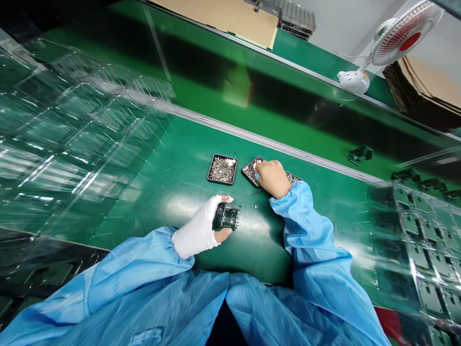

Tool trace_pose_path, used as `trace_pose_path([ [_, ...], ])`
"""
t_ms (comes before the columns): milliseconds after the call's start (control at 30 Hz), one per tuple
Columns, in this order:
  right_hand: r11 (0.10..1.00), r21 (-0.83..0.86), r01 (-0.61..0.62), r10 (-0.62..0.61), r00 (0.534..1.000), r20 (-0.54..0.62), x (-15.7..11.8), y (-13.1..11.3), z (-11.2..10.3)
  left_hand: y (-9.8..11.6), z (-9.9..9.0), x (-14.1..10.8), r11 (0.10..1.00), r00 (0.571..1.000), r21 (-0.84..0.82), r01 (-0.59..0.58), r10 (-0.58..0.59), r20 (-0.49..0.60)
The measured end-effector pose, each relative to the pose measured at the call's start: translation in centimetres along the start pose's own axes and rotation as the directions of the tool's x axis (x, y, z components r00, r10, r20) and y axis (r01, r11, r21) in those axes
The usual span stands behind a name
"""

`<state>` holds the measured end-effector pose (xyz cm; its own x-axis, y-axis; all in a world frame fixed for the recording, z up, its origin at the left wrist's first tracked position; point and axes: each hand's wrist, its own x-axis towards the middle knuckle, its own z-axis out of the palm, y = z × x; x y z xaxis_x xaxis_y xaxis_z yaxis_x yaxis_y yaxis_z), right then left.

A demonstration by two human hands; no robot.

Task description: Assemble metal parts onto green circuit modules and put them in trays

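My left hand grips the board by its sides, steadiest imo; tray under my right hand, can't tell its grip.

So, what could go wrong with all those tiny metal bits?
The right hand, reaching into the middle dish, might tip it and spill the metal bits. The green part, gripped by its sides in the left hand, could slip. The loose little piece on the table might get brushed away.
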<state>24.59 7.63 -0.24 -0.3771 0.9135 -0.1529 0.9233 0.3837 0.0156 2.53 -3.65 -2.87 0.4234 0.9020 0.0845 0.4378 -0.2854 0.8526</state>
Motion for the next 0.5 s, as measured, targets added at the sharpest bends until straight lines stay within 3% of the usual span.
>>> trace_pose_path([
  [200,0.994,0.111,0.019,-0.013,0.999,-0.049,-0.3,0.5,0.1,0.1,-1.8,0.9,0.999,0.992,-0.011,0.038,-0.039,-0.122],
  [333,0.992,0.124,0.021,-0.020,1.000,-0.009,0.1,0.3,-0.1,0.6,-2.6,1.4,0.999,0.993,0.020,0.050,-0.048,-0.107],
  [500,0.991,0.135,0.015,-0.006,0.998,-0.068,-0.5,0.7,0.1,1.0,-3.3,1.7,0.996,0.993,0.041,0.074,-0.070,-0.099],
])
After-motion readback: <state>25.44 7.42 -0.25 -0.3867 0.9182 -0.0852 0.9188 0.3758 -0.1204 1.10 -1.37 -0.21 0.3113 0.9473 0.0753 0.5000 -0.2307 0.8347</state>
